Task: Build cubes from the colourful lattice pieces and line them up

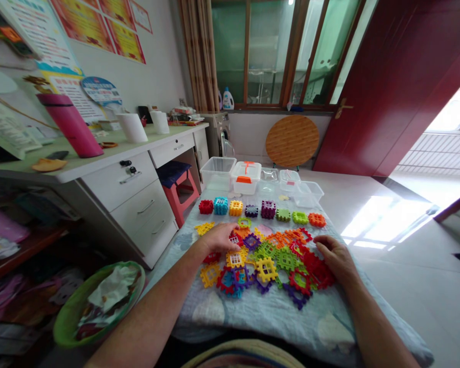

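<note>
A loose heap of colourful plastic interlocking tiles lies on the cloth-covered table, among them a yellow window tile (235,259), green tiles (286,259) and a yellow square tile (266,269). My left hand (220,238) reaches in at the heap's left side, thumb and fingers curled around a red tile with a white grid (235,240). At the right edge, my right hand (335,255) rests beside a pile of red tiles (319,271), its fingers stretched out and nothing visibly held. Behind the heap stands a row of tile stacks sorted by colour, from a red stack (206,207) to an orange stack (317,220).
Clear plastic boxes line the table's far end, including a large open box (218,173) and a lidded box with orange clips (246,179). A white desk (118,179) and a green basket (99,301) are on the left. A red stool (182,197) stands near the table.
</note>
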`<state>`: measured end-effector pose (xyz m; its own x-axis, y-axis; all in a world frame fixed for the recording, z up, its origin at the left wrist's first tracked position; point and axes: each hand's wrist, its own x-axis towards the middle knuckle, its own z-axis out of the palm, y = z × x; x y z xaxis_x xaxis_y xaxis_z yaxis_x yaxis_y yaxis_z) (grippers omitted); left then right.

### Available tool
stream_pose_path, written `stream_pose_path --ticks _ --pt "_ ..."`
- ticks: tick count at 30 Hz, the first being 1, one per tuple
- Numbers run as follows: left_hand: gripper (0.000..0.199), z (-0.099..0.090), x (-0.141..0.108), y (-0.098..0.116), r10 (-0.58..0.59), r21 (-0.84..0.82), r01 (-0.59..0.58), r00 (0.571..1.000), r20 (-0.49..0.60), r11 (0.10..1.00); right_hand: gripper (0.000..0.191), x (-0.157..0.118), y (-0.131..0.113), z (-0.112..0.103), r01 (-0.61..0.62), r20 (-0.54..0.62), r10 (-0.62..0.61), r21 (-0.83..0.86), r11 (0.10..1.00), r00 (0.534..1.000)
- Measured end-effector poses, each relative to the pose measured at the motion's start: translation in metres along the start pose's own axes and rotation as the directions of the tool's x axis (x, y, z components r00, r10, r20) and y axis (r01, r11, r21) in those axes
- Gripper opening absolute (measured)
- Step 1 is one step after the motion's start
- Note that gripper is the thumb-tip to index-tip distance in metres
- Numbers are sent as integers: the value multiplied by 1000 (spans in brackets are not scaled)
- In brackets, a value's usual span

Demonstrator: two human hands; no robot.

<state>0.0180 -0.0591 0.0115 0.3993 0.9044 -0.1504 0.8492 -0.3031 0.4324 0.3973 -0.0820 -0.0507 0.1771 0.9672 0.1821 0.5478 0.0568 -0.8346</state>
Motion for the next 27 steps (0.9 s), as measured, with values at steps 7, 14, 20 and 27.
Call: stream_pose_path --ticks 7,14,20,27 --pt "66 2 1 4 -1 72 5 999 -47 997 27 1 3 1 3 -6 -3 1 1000 1000" --pt "54 -1 1 18 5 203 3 999 -38 979 28 1 4 0 -3 22 3 -20 1000 1000" --pt "47 -12 -9 9 119 104 -105 984 -130 989 29 2 7 0 8 12 -8 -24 1000 1000" --pt "46 -55 -26 -60 54 -30 -66 953 -298 997 32 1 6 0 -3 13 4 -23 1000 1000"
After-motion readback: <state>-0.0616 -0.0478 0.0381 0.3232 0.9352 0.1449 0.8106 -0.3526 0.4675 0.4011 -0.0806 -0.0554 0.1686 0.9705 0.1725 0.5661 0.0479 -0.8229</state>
